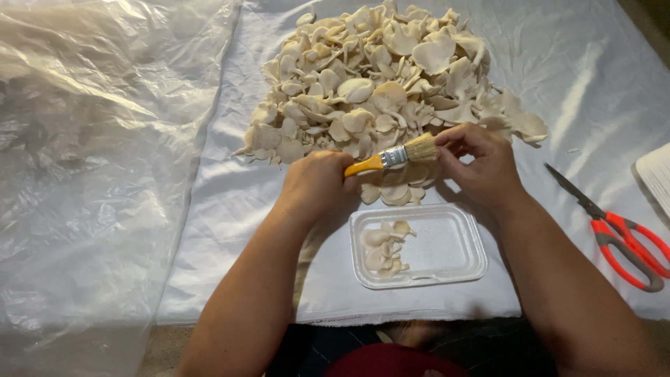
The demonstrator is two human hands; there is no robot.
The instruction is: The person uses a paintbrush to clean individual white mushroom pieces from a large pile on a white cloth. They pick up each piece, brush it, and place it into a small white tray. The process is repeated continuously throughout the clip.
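The left hand [317, 183] has a closed grip on the yellow handle of a small paintbrush [394, 157]. The brush lies almost flat, tipped up a little to the right. Its handle end sits in the left hand, its silver band is in the middle, and its pale bristles point right.

The right hand [481, 164] is just beside the bristles. Its fingers are curled and pinched shut near the brush tip. They seem to hold something small there, maybe a mushroom piece, but I cannot tell what it is. So the bristles lie to the right of the left hand's grip and reach straight across to the right hand's fingertips.

Both hands hang just above the near edge of a big pile of pale mushrooms [380, 84] on a white cloth [230, 209]. Right below the hands sits a white foam tray [419, 246] with a few mushrooms in its left part. Red-handled scissors [618, 234] lie well apart on the right, nearer the right hand. Clear plastic sheeting [91, 174] covers the left side.
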